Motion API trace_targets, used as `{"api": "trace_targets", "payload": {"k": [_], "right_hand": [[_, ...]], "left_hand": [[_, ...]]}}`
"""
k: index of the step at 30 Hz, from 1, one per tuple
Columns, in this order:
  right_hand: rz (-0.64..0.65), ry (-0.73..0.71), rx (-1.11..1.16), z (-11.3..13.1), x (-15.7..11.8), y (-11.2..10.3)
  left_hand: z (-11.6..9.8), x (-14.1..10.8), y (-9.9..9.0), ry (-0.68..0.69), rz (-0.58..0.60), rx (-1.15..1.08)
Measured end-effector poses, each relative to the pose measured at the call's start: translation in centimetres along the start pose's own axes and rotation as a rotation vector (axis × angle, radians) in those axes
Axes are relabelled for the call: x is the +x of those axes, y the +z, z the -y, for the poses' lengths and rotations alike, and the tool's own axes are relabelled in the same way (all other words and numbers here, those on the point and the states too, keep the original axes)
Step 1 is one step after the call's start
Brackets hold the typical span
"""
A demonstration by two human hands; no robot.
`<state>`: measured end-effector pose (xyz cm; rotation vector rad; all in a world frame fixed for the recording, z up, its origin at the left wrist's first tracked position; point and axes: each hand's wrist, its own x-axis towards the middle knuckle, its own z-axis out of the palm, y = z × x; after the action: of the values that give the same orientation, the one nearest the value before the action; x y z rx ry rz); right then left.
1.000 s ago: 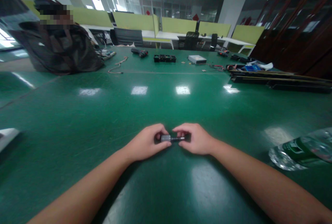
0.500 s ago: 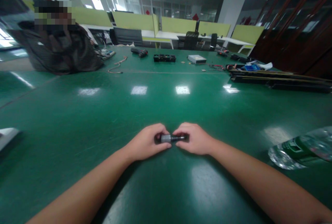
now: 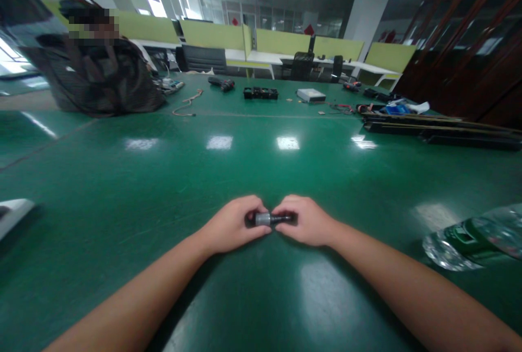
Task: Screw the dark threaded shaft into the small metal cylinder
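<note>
Low in the middle of the head view, a small dark bottle-shaped object [image 3: 263,218] lies sideways between my hands. It has a grey band around its thicker left part and narrows toward the right. My left hand [image 3: 238,224] is closed around the thick end, thumb on the near side and fingers on the far side. At the narrow end my right hand [image 3: 304,220] pinches it the same way. The fingers partly cover both ends. I cannot tell whether the object rests on the green table [image 3: 244,172] or is held just above it.
A clear plastic bottle [image 3: 468,240] with a green label lies at the right. A white-edged object [image 3: 16,213] sits at the left edge. Farther back are a large dark bag [image 3: 106,80], a black block [image 3: 261,93], a grey box [image 3: 311,94] and long dark strips [image 3: 444,129].
Both hands keep their hold on the bottle-shaped object, almost unmoved. The whole view has shifted very slightly.
</note>
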<state>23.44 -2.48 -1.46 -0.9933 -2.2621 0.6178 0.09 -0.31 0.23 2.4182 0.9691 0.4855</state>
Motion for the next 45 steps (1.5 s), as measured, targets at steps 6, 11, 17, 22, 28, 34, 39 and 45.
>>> {"api": "trace_targets", "payload": {"k": [6,11,17,22,28,34,39,45], "right_hand": [[-0.002,-0.011,0.007,0.32,0.08,0.19],[-0.001,0.0,-0.002,0.45,0.11,0.1],[0.017,0.001,-0.003,0.21,0.02,-0.11],[0.024,-0.011,-0.014,0.26,0.0,-0.39],[0.031,-0.011,-0.019,0.17,-0.07,-0.5],[0.018,-0.023,-0.024,0.12,-0.14,-0.48],[0.017,-0.037,-0.027,0.23,-0.16,-0.65],[0.023,-0.027,-0.022,0.02,-0.19,-0.69]], "left_hand": [[-0.06,-0.03,0.04,0.022,0.0,-0.004],[-0.29,-0.03,-0.01,-0.003,-0.007,0.013],[-0.29,-0.02,-0.08,0.004,0.004,0.017],[-0.28,-0.03,-0.07,0.001,0.001,0.01],[-0.36,-0.02,-0.15,0.006,-0.003,0.001],[-0.4,0.0,-0.22,-0.003,0.004,-0.012],[-0.36,-0.02,-0.2,0.001,-0.004,-0.025],[-0.39,-0.04,-0.19,-0.004,-0.006,-0.022]]}}
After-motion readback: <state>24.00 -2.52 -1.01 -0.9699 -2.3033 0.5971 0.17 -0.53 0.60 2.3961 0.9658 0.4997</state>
